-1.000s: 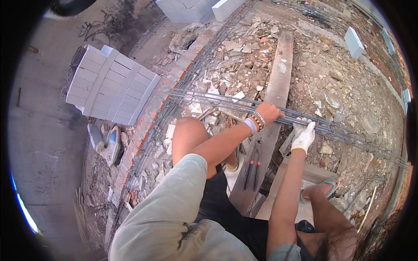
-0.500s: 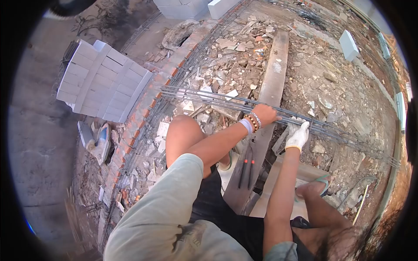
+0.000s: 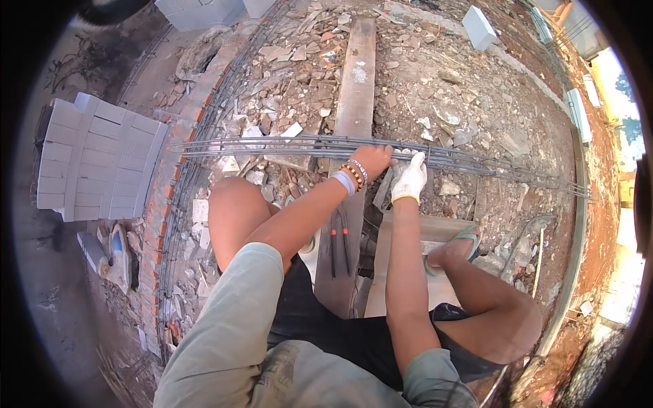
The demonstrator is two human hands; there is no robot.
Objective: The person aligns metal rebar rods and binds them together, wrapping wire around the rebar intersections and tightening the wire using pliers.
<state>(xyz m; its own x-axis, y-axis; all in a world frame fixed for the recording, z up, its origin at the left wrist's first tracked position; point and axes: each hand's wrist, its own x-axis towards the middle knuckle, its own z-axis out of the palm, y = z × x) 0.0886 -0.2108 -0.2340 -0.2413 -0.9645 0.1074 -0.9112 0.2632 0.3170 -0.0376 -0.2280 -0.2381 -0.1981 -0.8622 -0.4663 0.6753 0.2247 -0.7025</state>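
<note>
A bundle of long thin steel bars (image 3: pixel 272 141) runs crosswise in front of me over the rubble. My left hand (image 3: pixel 373 162), bare and with beaded bracelets at the wrist, is closed around the near bars. Just right of it, my right hand (image 3: pixel 409 178), in a white glove, is closed at the same bundle with its fingers up against the bars. The gripped spot itself is partly hidden by my fingers. Below the bars, a tool with two black handles and red bands (image 3: pixel 340 248) lies on a wooden plank (image 3: pixel 355 81); its head is hard to see.
Broken tile and brick rubble (image 3: pixel 292 88) covers the ground. Left stands a stack of grey blocks (image 3: pixel 98 156) beside a brick edge (image 3: pixel 170 190) with rebar along it. A single pale block (image 3: pixel 479 28) stands at the upper right. My sandalled foot (image 3: pixel 452 251) rests near a board.
My view has turned to the right, so the whole scene sits further left. Both hands stay on the steel bars, close together. The tool lies on the plank as before.
</note>
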